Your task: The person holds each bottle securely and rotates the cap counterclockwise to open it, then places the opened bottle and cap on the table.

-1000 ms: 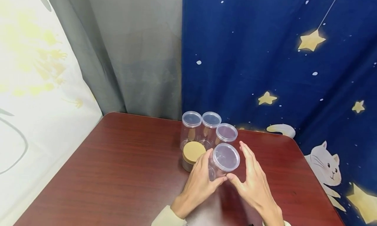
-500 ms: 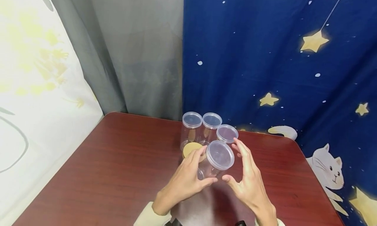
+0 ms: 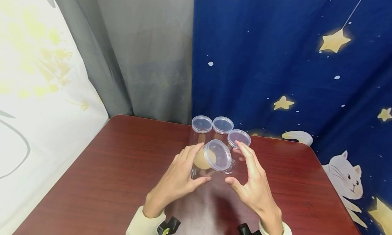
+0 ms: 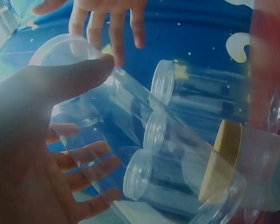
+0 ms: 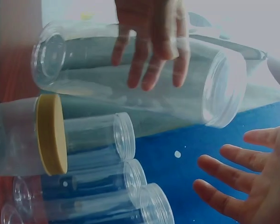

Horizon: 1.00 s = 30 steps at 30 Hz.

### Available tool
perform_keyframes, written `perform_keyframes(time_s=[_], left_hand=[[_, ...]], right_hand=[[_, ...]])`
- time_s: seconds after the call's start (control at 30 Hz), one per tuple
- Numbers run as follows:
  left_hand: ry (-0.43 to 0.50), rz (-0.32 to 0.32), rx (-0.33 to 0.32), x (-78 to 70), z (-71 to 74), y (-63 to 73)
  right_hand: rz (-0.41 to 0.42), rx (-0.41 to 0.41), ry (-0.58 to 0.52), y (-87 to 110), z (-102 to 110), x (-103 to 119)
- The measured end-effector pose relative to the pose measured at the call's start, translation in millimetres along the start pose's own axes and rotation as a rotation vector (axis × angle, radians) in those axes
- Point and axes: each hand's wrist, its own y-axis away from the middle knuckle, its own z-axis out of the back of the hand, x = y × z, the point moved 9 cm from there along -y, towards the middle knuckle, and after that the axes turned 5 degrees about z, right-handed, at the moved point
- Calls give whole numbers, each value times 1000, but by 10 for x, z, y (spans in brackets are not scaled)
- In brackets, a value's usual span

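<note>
A tall clear plastic jar with a clear lid (image 3: 218, 155) is tilted in the air, its lid end leaning up toward the right. My left hand (image 3: 174, 180) grips its side, thumb on the near face and fingers behind, as the jar body (image 5: 130, 100) shows in the right wrist view. My right hand (image 3: 255, 182) hovers at the lid's right with fingers spread, a gap between them and the jar. Behind the raised jar stands a shorter jar with a gold lid (image 5: 51, 135), partly seen through clear plastic in the head view.
Three clear lidded jars, a left one (image 3: 202, 124), a middle one (image 3: 223, 125) and a right one (image 3: 239, 136), stand close together near the back edge of the reddish-brown table (image 3: 122, 160). A grey curtain (image 3: 153, 58) and a blue starry curtain (image 3: 260, 58) hang behind.
My left hand has carried the jar left and slightly up, tilting it more, so it now overlaps the gold-lidded jar. My right hand, near the jar before, has a wider gap from it.
</note>
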Motion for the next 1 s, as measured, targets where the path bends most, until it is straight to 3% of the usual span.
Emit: perform_keyframes(time_s=[0.43, 0.7, 1.0], left_hand=[[-69, 21, 29, 194, 5, -10], [-100, -18, 36, 203, 26, -7], [-105, -53, 41, 140, 31, -10]], right_hand=[[5, 23, 9, -59, -144, -14], [-18, 37, -2, -79, -252, -25], [-51, 24, 39, -60, -229, -9]])
